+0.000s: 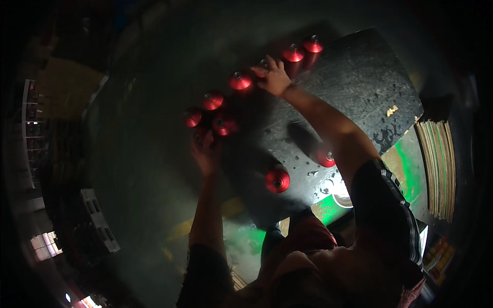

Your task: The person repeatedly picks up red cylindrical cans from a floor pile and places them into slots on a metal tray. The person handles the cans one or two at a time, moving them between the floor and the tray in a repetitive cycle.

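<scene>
Several shiny red metal bottles with domed tops and small necks stand along the far edge of a dark tabletop. My right hand (276,79) reaches over to the far edge, its fingers curled around the top of one red bottle (263,65). At the left end of the row, my left hand (206,154) grips another red bottle, mostly hidden by the fingers and dim light. Close by that hand stand a red bottle (224,124) and one more bottle (193,118). Two others, a near bottle (278,179) and a bottle (326,157) partly behind my right forearm, sit nearer my body.
The worn dark tabletop (354,82) has scuffs and a pale yellowish scrap (392,111) toward its right corner. Beyond its right side stands a stack of thin boards (436,169). A bright round light (343,195) glows by the near edge. Surroundings are very dark.
</scene>
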